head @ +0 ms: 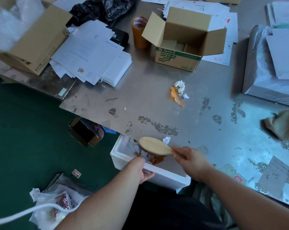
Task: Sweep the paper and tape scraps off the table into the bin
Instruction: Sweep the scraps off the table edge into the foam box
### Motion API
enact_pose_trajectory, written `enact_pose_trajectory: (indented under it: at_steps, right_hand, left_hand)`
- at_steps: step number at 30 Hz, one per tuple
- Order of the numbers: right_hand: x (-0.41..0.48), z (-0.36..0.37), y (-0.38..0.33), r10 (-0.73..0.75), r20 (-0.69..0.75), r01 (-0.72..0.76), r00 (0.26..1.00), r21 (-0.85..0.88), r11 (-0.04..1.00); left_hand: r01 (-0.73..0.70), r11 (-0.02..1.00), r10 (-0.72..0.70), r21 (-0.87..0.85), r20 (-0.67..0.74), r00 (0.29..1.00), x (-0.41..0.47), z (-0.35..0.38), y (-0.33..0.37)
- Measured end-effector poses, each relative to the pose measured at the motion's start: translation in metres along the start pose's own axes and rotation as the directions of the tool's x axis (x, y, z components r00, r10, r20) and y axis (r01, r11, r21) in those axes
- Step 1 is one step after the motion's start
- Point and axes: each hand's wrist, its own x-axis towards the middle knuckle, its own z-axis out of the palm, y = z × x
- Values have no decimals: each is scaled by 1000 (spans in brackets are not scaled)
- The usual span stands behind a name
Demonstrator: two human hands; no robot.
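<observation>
The right grip [188,159] is curled round the handle of a wooden brush [153,145], its head over the white foam bin [119,152], whose near rim is clasped by the left grip [141,170]. One paper scrap [166,140] lies beside the brush; a tape-and-paper pile [179,91] lies well apart on the surface [148,97]. Strokes are best kept low, the bin held steady.

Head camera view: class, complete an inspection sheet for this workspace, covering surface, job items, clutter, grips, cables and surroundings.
Surface: metal table, stained with patchy residue.
Job's things: foam bin at table edge, scraps inside; scrap pile mid-table; paper scrap beside brush.
Clutter: open cardboard box, tape roll, paper stack.
Grips: left hand holds bin rim; right hand holds brush.
Cables: white cable, lower left.
Surroundings: green floor, plastic bag on it.
</observation>
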Motion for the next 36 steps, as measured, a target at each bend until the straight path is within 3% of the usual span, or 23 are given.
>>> enact_pose_trajectory:
  at_steps: [8, 12, 15, 25, 29, 36]
  right_hand:
    - [11, -25, 12, 144, -292, -106, 946, 141, 984]
    - [7, -29, 22, 188, -247, -192, 951, 7, 981]
    - [-3, -20, 24, 149, -196, -168, 969, -86, 982]
    - [-19, 14, 8, 60, -140, -67, 988, -43, 997]
    - [2, -9, 6, 70, -246, -73, 967, -3, 997]
    - [72, -84, 2, 80, -499, -123, 863, -53, 991]
  left_hand:
    - [44, 999, -44, -16, -5, 999, 2, -2, 2]
    - [40, 999, -40, 2, -7, 999, 1, -2, 3]
    - [52, 999, -52, -7, -12, 999, 0, -2, 4]
    - [23, 999, -23, 42, -16, 1000, 3, -3, 8]
    - [54, 998, -53, 43, -13, 998, 6, -4, 8]
    - [59, 996, -55, 63, -55, 997, 0, -1, 9]
